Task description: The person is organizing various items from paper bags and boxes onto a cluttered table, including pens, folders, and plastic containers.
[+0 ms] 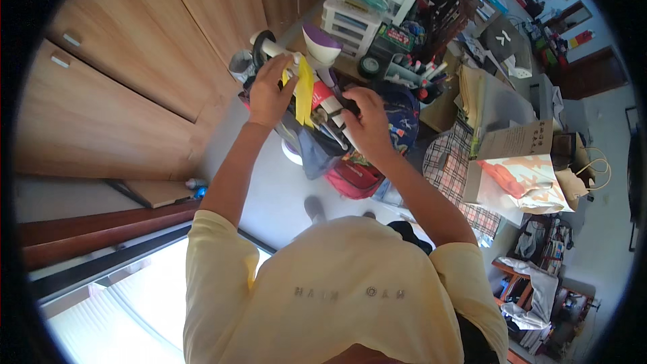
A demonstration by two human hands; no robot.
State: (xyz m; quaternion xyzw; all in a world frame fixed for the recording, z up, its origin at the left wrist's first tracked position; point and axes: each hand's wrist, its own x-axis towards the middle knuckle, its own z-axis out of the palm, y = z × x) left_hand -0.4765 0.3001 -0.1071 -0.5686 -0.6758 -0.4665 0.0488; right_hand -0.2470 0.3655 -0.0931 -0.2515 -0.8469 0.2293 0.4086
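Note:
My left hand (269, 92) is at a bright yellow strip (304, 92), its thumb and fingers close to the strip's upper end. Whether they grip it cannot be told. My right hand (368, 122) is curved beside a pale rod-like thing with a red band (323, 95), its fingers bent; contact is unclear. Between and beyond the hands stands a white and purple appliance head (322, 45). A white cylindrical part with a black ring (264, 46) lies past my left fingers. Below the hands hang grey-blue cloth (309, 149) and a red bag (355, 179).
Wooden cabinet doors (126, 60) rise at the left. Ahead is a desk with a white drawer unit (351, 19) and a pen organizer (404, 73). A dark patterned backpack (402, 114) hangs near my right hand. Paper bags (525, 177) and a plaid bag (450, 162) stand at the right.

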